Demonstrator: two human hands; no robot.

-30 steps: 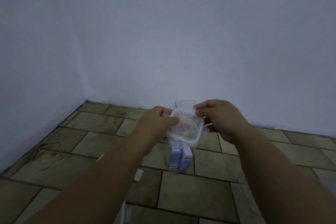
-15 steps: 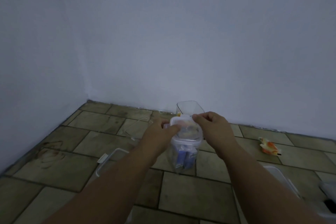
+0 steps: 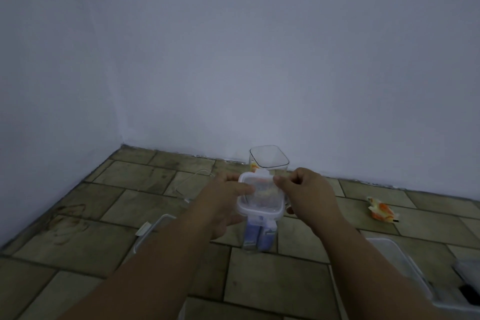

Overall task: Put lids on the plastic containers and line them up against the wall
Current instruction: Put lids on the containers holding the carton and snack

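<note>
While both hands press the lid [image 3: 260,196] onto the tall clear container [image 3: 258,234], standing on the tiled floor [image 3: 280,278] short of the wall [image 3: 259,73], the left hand [image 3: 224,201] clasps its side and the right hand [image 3: 307,193] pinches the far edge. Uneven pressure could leave a corner unseated or tip the narrow container over.
</note>
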